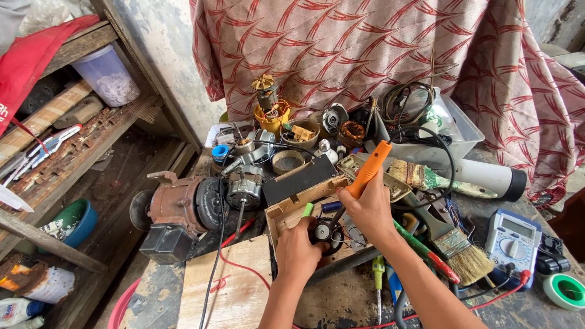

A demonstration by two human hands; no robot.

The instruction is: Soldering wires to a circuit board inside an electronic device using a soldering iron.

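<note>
My right hand (370, 210) grips an orange-handled soldering iron (370, 169), its tip angled down toward a small round black motor part (323, 232). My left hand (297, 247) holds that part steady inside a shallow open wooden box (281, 214), with a green-tipped piece (308, 209) sticking up beside the fingers. Thin wires lie around the part in the box. The iron's black cord (426, 135) loops back over the clutter behind.
A rusty electric motor (183, 207) sits at left. Motor armatures, coils and small bowls crowd the back. Two paintbrushes (454, 244), a blue multimeter (513, 239), screwdrivers (378, 274) and a green tape roll (565, 290) lie at right. Shelves stand at left; patterned cloth hangs behind.
</note>
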